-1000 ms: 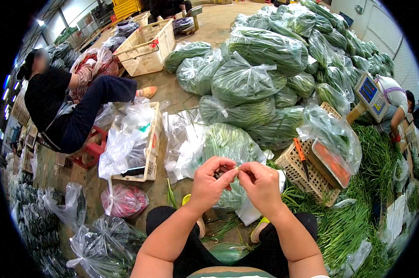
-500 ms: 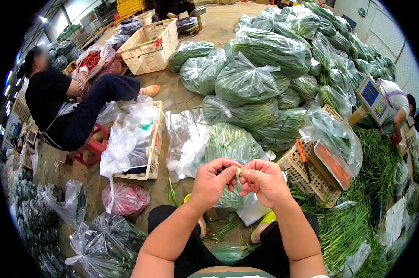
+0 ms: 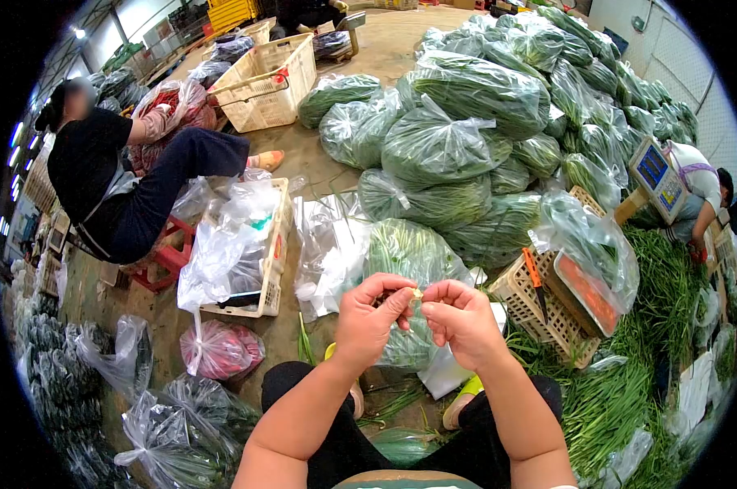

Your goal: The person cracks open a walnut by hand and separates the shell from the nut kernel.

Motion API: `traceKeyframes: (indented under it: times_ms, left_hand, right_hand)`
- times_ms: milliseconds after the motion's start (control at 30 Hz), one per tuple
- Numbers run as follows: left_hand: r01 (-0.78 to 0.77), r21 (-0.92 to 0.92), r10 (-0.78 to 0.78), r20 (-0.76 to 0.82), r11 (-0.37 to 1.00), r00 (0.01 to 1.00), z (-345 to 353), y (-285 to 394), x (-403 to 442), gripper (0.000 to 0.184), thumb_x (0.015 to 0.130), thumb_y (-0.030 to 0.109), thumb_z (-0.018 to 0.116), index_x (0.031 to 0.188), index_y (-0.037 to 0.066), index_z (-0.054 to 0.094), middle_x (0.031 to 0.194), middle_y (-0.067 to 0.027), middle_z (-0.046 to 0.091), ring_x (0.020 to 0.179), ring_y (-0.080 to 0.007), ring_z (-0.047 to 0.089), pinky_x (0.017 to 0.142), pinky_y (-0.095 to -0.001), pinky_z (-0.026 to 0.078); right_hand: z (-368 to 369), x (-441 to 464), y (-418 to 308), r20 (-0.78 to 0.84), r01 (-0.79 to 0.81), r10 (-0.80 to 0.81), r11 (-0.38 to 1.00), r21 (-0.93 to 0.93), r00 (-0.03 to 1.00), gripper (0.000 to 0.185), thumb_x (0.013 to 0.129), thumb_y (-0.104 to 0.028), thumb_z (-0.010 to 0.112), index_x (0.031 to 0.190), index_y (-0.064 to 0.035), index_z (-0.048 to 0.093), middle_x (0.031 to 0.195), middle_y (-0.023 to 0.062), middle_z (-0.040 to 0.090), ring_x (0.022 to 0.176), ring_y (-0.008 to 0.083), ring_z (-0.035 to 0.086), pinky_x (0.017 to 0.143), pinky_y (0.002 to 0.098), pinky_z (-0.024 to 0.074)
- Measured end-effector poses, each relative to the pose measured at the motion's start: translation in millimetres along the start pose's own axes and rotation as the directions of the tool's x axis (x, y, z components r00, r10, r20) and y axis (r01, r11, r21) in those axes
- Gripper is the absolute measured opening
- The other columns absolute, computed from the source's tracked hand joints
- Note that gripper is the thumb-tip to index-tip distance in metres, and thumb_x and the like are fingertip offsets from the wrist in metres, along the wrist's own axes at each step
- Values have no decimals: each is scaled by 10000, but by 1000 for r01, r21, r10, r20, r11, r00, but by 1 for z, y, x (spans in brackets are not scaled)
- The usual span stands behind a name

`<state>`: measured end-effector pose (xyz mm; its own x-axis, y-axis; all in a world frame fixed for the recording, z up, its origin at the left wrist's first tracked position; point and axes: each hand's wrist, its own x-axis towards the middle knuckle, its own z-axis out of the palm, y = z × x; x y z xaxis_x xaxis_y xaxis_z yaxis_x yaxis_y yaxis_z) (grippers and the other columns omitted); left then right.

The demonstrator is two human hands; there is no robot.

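Both my hands are raised in front of my knees, fingertips almost meeting. Thumb and fingers of my left hand [image 3: 375,316] pinch a small yellowish piece [image 3: 417,294], too small to name. Close beside it, my right hand [image 3: 464,319] has its thumb and fingers drawn together; whether anything is between them is hidden. Below and behind the hands stands a clear plastic bag of long green stalks [image 3: 413,253]. A white sheet or bag [image 3: 450,372] lies under my right hand, near my shoe.
A crate of plastic bags [image 3: 275,269] stands left, a seated person [image 3: 99,179] beyond it. Bagged greens [image 3: 442,147] are piled ahead. At right, an orange-handled knife [image 3: 536,281] rests on a crate [image 3: 531,322] near a scale [image 3: 658,179]; another person [image 3: 699,179] bends over loose greens [image 3: 609,407].
My right fingertips have drawn slightly away from the left, and the yellowish piece shows more clearly at my left fingertips. The seated person's hand has shifted at the red net bag.
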<state>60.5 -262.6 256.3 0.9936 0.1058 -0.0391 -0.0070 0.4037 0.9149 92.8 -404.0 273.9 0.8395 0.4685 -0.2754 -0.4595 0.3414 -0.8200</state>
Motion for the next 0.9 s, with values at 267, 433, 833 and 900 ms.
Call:
traceKeyframes:
  times_ms: [267, 433, 833, 900]
  left_hand:
    - [-300, 422, 299, 69, 856, 952, 5, -1, -2, 93, 775, 60, 578, 840, -4, 591, 834, -53, 530, 633, -93, 534, 485, -196, 455]
    - [-191, 361, 200, 13, 913, 980, 6, -1, -3, 93, 775, 60, 578, 838, -7, 570, 780, -41, 536, 611, -80, 525, 463, -192, 441]
    - [136, -83, -132, 43, 987, 990, 3, 2, -2, 109, 785, 90, 572, 844, 2, 546, 655, -29, 530, 536, -75, 497, 439, -192, 417]
    - [171, -130, -164, 65, 977, 984, 1, 2, -1, 112, 784, 90, 575, 847, 3, 544, 655, -30, 534, 535, -77, 502, 439, -192, 418]
  right_hand:
    - [4, -4, 7, -122, 57, -86, 972, -229, 989, 120, 758, -129, 593, 733, -16, 559, 589, -12, 512, 460, 25, 420, 370, 158, 307]
    - [4, -4, 7, -127, 95, -134, 957, -275, 983, 113, 754, -116, 586, 719, -12, 562, 566, -19, 505, 450, 22, 412, 372, 161, 303]
    - [-1, -5, 0, -69, 74, -90, 974, -214, 994, 55, 729, -53, 586, 708, -10, 559, 557, 0, 510, 407, 32, 409, 352, 163, 312]
    - [-1, -4, -1, -53, 52, -61, 986, -156, 997, 50, 726, -49, 585, 708, -9, 560, 556, 1, 511, 405, 33, 411, 351, 164, 313]
